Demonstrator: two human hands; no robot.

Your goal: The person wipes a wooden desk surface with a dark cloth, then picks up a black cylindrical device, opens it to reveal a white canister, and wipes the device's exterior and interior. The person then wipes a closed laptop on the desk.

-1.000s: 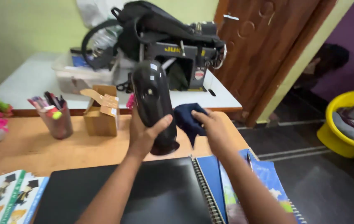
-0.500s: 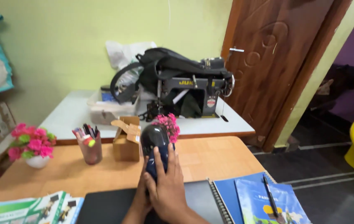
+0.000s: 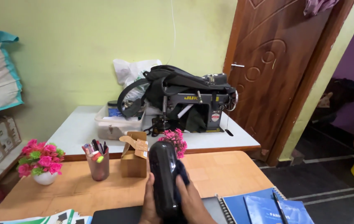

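- Left hand (image 3: pixel 151 205): closed round the lower left side of a glossy black oblong object (image 3: pixel 165 178), held upright above the near edge of the wooden worktop (image 3: pixel 222 170); the grip covers only the lower part, so the tall upper part stands free
- Right hand (image 3: pixel 191 199): presses a dark blue cloth (image 3: pixel 181 174) against the object's right flank, fingers folded over the cloth; it has hold of the cloth, not of the object itself
- Risk of slipping: the surface looks smooth and shiny; a sideways rub from the cloth could turn or push the object out of the one-handed grip, and it could drop onto the worktop or the dark pad below
- Risk of knocking: the cardboard box (image 3: pixel 134 159), the pen cup (image 3: pixel 97 162) and the pink flowers (image 3: pixel 176 141) behind the object stand near; a wide swing of the top could tip them
- Blue notebooks (image 3: pixel 268 207) with a pen lie to the right, well apart from the hands; little risk there
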